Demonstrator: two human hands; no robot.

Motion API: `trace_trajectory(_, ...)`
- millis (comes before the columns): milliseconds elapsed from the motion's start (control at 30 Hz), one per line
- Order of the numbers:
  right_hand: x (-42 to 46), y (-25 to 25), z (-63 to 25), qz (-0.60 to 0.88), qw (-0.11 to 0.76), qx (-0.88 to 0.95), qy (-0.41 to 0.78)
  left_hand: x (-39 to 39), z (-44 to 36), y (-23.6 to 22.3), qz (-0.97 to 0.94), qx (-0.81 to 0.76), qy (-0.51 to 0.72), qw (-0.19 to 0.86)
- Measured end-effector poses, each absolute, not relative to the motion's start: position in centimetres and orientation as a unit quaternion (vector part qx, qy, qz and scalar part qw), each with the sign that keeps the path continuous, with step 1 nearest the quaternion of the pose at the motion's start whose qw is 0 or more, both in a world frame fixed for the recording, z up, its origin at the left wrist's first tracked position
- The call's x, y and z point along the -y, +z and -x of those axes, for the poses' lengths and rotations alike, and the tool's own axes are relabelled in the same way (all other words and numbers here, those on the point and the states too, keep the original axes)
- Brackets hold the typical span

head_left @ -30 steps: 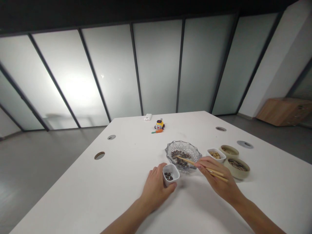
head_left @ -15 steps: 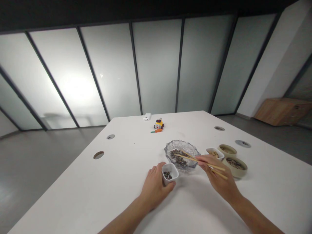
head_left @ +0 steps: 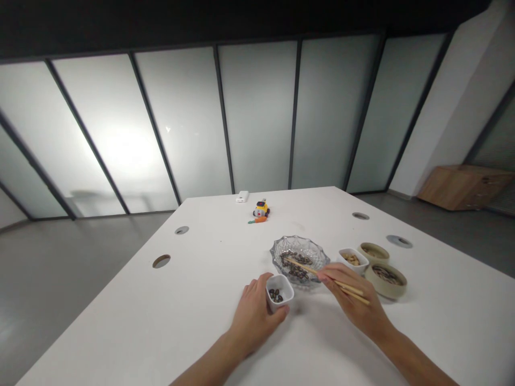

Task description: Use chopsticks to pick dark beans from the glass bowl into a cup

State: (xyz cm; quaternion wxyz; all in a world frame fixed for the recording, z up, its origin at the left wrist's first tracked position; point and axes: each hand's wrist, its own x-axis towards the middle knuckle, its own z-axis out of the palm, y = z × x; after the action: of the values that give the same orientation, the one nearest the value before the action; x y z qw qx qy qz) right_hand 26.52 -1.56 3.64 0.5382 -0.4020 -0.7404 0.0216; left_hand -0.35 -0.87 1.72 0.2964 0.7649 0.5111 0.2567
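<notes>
Around a small white square cup (head_left: 286, 289) the fingers of my left hand (head_left: 257, 311) are closed. A few dark seeds (head_left: 276, 295) lie at the bottom of the cup. My right hand (head_left: 352, 295) grips a pair of wooden chopsticks (head_left: 308, 268), whose tips reach into a clear glass bowl (head_left: 322, 256). Many dark, shiny seeds (head_left: 298, 271) fill the bottom of that bowl. Cup and bowl stand close together, the cup nearer to me. Whether the chopstick tips pinch a seed I cannot tell.
Right of the bowl are a white dish (head_left: 341, 259) with tan pieces, a beige bowl (head_left: 374, 250), and another beige bowl (head_left: 396, 288) with striped seeds. Farther back lie a yellow toy vehicle (head_left: 261, 209), an orange-and-green toy carrot (head_left: 259, 220) and a white device (head_left: 242, 197). Round holes pierce the white table (head_left: 193, 289).
The chopstick tips, spread apart before, are now close together among the seeds in the glass bowl. My right hand has shifted slightly left. My left hand still holds the cup.
</notes>
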Motion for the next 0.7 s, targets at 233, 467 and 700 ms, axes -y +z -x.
trace_trajectory(233, 1.5, 3.7, -27.1, 0.408, 0.551, 0.728, -0.024, 0.9, 0.3, 1.7, -0.767, -0.513, 0.256, 0.289)
trace_trajectory(467, 1.1, 3.8, -27.7, 0.482, 0.574, 0.662, 0.004, 0.9, 0.4, 2.0, -0.764, -0.523, 0.242, 0.290)
trace_trajectory(700, 0.2, 3.8, -28.4, 0.434, 0.712, 0.462, 0.302, 0.4, 0.3, 1.6, -0.729, -0.536, 0.286, 0.314)
